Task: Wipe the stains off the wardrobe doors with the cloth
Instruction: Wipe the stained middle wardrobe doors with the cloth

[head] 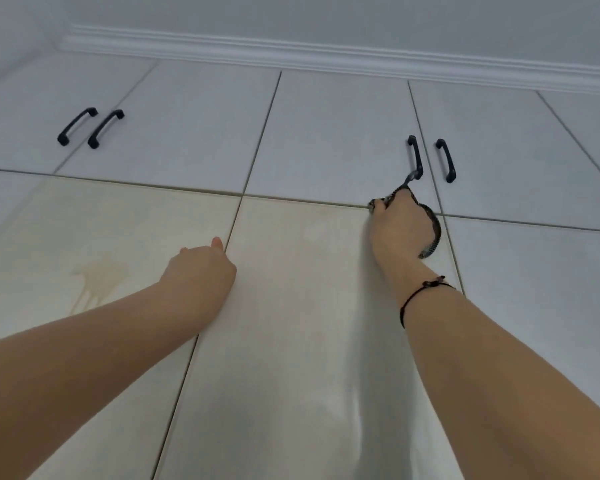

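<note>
The wardrobe fills the view, seen from below. My right hand (399,226) grips a dark patterned cloth (432,233) and presses it against the top right corner of the middle lower door (291,323). One tail of the cloth reaches up to a black handle (415,157). My left hand (201,271) lies with curled fingers across the seam between the left lower door (111,237) and the middle one, thumb pointing up, with nothing visible in it. A yellowish stain with drip marks (96,277) shows on the left lower door.
Upper doors (326,140) carry two pairs of black handles, one pair (90,128) at the left and one at the right. White crown moulding (326,53) runs along the top under the ceiling. A black cord bracelet (418,296) circles my right wrist.
</note>
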{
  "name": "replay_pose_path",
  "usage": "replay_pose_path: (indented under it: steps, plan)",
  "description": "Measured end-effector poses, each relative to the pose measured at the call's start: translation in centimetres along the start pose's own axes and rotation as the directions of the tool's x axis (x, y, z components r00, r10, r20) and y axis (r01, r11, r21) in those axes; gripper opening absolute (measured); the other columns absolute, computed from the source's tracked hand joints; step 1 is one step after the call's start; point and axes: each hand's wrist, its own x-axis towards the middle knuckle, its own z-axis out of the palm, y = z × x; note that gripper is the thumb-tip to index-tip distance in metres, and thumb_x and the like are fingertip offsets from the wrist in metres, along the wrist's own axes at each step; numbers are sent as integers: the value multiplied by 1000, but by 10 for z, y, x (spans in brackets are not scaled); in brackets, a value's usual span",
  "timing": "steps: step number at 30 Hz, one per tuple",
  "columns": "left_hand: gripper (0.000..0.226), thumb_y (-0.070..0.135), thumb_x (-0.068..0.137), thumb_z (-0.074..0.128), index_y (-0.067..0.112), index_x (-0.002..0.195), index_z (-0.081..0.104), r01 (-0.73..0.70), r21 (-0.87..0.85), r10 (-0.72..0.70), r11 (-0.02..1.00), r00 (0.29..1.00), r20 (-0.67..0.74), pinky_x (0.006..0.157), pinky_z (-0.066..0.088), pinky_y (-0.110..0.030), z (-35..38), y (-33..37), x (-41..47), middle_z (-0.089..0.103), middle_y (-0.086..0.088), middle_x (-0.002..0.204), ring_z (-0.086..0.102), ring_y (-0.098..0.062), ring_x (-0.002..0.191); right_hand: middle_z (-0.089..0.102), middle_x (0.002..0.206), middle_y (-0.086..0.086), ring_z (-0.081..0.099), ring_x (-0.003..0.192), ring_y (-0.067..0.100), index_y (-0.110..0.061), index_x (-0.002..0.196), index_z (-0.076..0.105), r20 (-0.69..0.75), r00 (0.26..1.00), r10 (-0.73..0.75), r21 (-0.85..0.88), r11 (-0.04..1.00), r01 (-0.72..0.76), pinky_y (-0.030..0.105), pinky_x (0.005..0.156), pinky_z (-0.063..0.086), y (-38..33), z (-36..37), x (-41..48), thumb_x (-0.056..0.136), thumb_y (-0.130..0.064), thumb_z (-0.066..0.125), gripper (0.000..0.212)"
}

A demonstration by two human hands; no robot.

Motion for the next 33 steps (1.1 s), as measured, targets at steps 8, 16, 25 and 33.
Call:
replay_pose_path:
  steps: [8, 16, 25, 33]
  plan:
    - [71, -12, 95, 32, -1, 156, -2, 59, 73, -58, 996, 998, -18, 106, 43, -50, -6, 21, -14, 38, -19, 152, 25, -46, 146, 55, 81, -4, 51, 78, 26, -22, 94, 49, 243, 853, -462, 136, 887, 441, 35, 62, 37, -42, -3, -45, 96, -48, 54, 26]
    - [69, -2, 96, 31, 3, 158, 1, 26, -92, -34, 995, 996, -86, 99, 44, -49, 6, 2, -7, 50, -27, 136, 37, -49, 136, 68, 89, 10, 58, 78, 31, -11, 100, 56, -40, 999, 9, 12, 1000, -8, 35, 66, 36, 52, -20, 3, 99, -42, 48, 32]
    - [61, 11, 101, 32, 19, 158, 12, -8, -312, -51, 950, 983, -178, 97, 46, -57, 10, 4, -19, 44, -35, 139, 45, -55, 125, 40, 51, -9, 42, 46, 19, -21, 74, 38, 215, 856, -469, 52, 881, 470, 27, 44, 23, 43, -62, -204, 94, -41, 53, 33]
    - [55, 19, 101, 32, 21, 156, 24, -58, -374, -17, 926, 981, -194, 98, 44, -63, 12, -4, -29, 49, -35, 134, 49, -57, 118, 41, 44, -5, 42, 37, 18, -23, 66, 46, 280, 705, -652, 122, 753, 647, 25, 34, 36, 108, -110, -327, 88, -42, 56, 31]
